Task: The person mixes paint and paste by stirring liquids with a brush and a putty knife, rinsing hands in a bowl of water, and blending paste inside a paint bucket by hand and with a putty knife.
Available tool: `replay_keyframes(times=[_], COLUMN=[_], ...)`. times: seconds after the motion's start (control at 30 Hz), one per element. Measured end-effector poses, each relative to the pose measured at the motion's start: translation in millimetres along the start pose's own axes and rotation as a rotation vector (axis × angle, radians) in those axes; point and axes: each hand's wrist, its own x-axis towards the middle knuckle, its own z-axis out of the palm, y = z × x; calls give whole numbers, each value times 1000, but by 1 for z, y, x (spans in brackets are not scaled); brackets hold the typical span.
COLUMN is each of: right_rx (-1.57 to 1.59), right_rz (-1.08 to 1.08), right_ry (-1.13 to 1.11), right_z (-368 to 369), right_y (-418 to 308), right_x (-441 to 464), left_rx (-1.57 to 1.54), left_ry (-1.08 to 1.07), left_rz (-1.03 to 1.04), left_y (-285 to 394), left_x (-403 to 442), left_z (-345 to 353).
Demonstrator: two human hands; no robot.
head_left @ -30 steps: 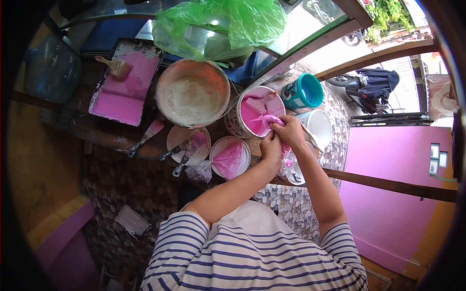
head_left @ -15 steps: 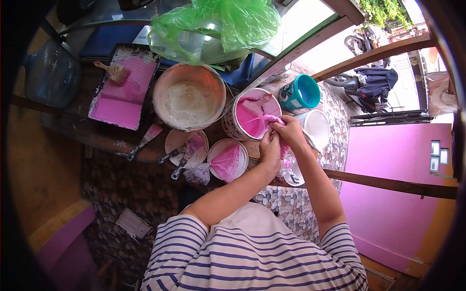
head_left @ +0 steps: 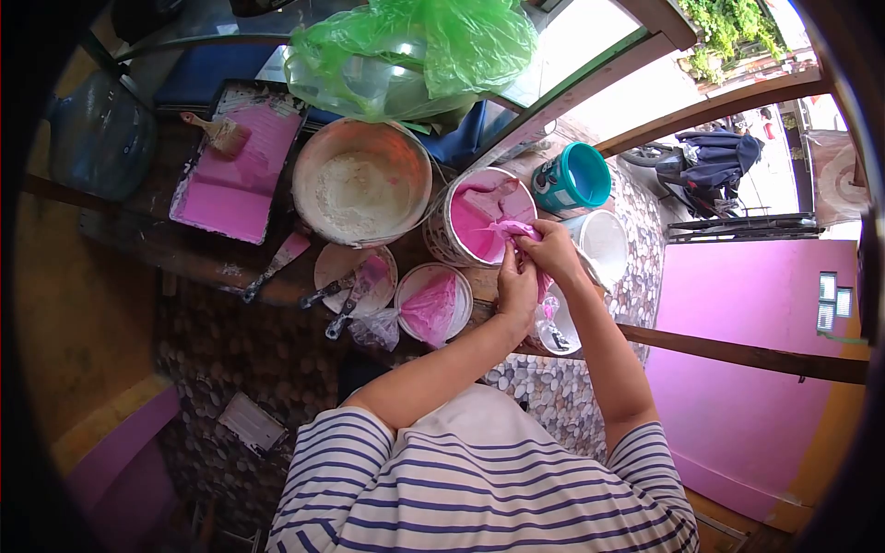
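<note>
Two bare hands (head_left: 553, 250) pinch thin, crumpled pink film (head_left: 513, 228).

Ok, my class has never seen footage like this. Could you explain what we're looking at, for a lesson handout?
There is no machine here, just a person's left hand and right hand. One camera, worn on the head, looks forward and down, so we see from the wearer's side. Both hands hold what looks like soft, pink-smeared plastic by the rim of a bucket containing pink paint. On the wooden table are also a paint tray carrying a brush, a large pail of whitish material, and scrapers, two of them on a round lid.
</note>
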Motion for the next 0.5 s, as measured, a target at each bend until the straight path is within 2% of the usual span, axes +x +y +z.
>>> replay_keyframes(times=[0.13, 0.17, 0.23, 0.37, 0.5], right_rx=[-51, -132, -182, -122, -16], right_rz=[-4, -74, -40, -117, -44], right_ry=[-38, -1, 22, 15, -4], right_z=[1, 2, 4, 8, 5], right_y=[-4, -6, -10, 3, -5], right_x=[-3, -5, -6, -1, -3], left_rx=[-69, -88, -108, -115, -90], left_ry=[-29, -21, -33, -95, -125], left_rz=[-61, -44, -46, -82, -80], left_y=[3, -1, -3, 3, 6], left_x=[-1, 3, 4, 10, 16], left_z=[-2, -6, -4, -12, -17])
